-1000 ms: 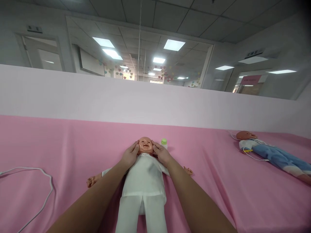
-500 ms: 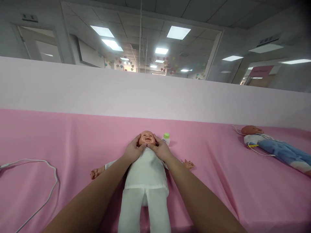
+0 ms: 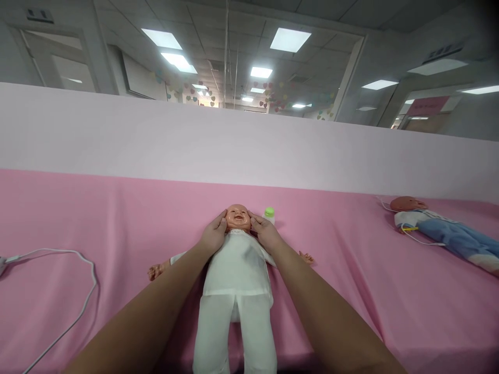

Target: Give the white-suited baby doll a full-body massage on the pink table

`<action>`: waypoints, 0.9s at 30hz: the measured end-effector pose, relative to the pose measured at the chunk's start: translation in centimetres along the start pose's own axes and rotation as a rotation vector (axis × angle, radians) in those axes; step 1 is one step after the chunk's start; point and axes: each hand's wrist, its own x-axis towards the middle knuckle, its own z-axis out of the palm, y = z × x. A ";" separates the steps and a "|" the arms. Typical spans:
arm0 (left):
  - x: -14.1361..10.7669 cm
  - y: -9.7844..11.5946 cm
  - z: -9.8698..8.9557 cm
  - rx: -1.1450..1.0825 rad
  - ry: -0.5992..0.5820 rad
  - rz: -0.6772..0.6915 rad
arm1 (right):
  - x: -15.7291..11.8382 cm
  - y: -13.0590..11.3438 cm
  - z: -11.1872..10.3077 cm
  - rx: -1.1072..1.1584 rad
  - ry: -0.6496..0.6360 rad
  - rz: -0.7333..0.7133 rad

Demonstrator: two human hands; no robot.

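A baby doll [image 3: 238,265] in white clothes lies on its back on the pink sheet, head away from me and arms spread. My left hand [image 3: 214,234] rests along the left side of the doll's head, and my right hand [image 3: 266,231] along the right side. Both palms face inward, with the fingertips beside the ears. The head is between the two hands, its face uncovered. Just behind my right hand stands a small bottle [image 3: 269,213] with a green cap, its lower part hidden.
A second doll [image 3: 448,231] in blue trousers lies at the far right, with a thin white cord around it. A white cable [image 3: 93,275] curves over the pink sheet [image 3: 128,218] at the left. Behind runs a pale low wall [image 3: 175,140] below glass.
My thumbs have moved from the doll's chin out to the sides of its head. The view has shifted slightly, and the doll's face shows more fully.
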 end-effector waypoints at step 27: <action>0.2 -0.4 -0.4 -0.141 -0.081 -0.025 | 0.2 -0.2 -0.2 0.005 -0.042 -0.066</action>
